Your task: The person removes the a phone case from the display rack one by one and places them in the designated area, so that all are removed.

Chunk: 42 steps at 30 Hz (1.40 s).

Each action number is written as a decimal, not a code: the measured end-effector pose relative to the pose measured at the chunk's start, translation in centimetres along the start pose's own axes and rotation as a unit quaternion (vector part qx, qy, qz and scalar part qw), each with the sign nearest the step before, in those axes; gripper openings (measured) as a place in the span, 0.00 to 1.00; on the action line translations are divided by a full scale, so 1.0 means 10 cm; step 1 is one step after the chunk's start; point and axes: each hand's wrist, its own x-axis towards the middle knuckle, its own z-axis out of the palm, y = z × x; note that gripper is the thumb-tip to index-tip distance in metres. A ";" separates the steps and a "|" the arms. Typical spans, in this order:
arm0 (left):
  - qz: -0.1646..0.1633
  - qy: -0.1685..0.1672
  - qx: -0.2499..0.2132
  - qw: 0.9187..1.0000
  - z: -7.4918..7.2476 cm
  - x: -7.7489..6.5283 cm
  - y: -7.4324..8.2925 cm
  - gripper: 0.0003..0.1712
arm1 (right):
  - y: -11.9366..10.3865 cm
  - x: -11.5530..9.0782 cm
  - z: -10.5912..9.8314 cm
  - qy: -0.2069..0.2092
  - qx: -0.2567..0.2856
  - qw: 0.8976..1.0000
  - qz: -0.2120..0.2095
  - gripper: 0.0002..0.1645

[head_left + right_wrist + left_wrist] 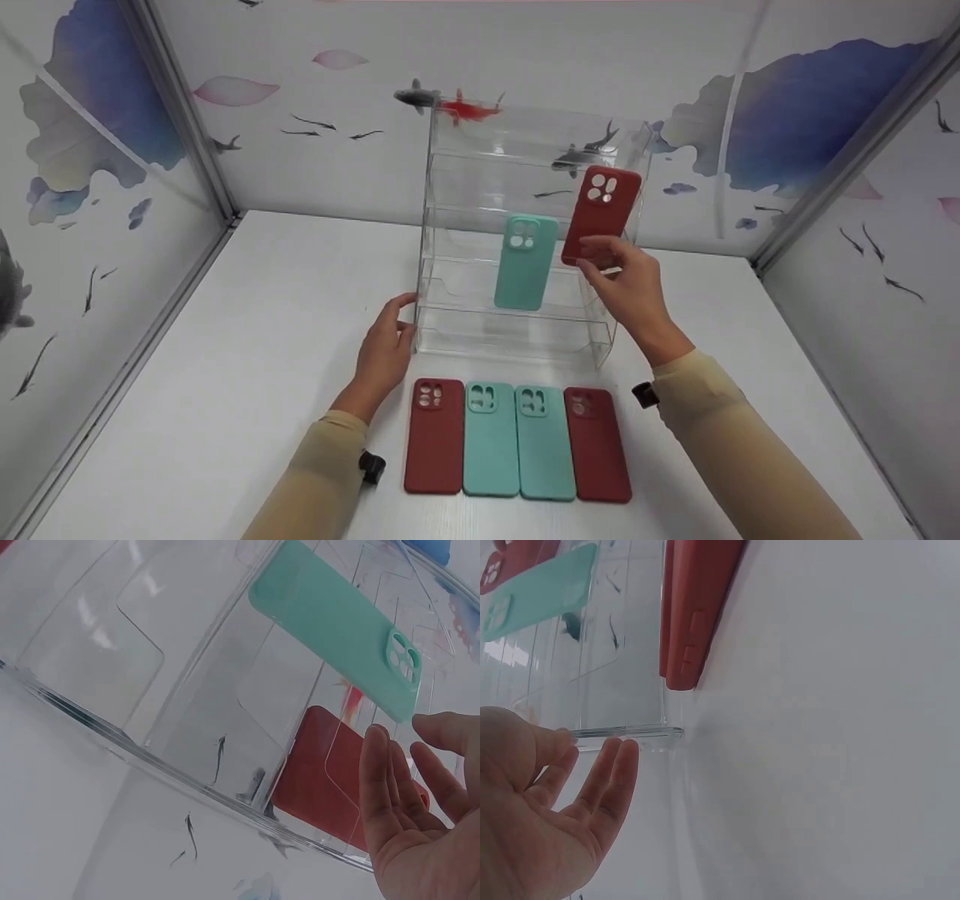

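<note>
A clear acrylic tiered rack [513, 341] stands on the table. A teal phone case [525, 274] leans upright on one of its middle tiers. Higher up, at the right side, a red phone case [604, 217] stands tilted behind a clear tier lip. My right hand [630, 289] is at the lower end of this red case; in the right wrist view its fingers [382, 780] are extended in front of the case, thumb spread apart. My left hand [382, 349] rests against the rack's left side panel, fingertips [626, 750] at the clear edge.
Below the rack's front, a row of cases lies side by side: a red case [435, 457], two teal cases [491, 450] [547, 457] and another red case [600, 457]. Patterned panels [322, 150] enclose the white table [300, 292] at the back and sides.
</note>
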 end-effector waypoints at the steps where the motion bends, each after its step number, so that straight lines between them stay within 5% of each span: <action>1: 0.001 0.000 -0.001 1.000 0.00 0.00 0.00 0.28 | -0.01 0.04 0.00 0.004 -0.003 1.000 -0.004 0.18; 14: 0.001 0.001 0.009 1.000 -0.01 0.01 0.01 0.28 | -0.08 0.29 0.07 -0.004 0.010 1.000 -0.009 0.23; 25: 0.001 0.002 0.002 1.000 0.00 -0.01 0.01 0.28 | -0.05 0.26 0.19 -0.041 0.025 0.999 -0.019 0.27; 42: 0.007 0.003 0.003 1.000 -0.01 -0.01 0.02 0.28 | -0.08 0.32 0.29 -0.010 0.015 0.999 -0.036 0.23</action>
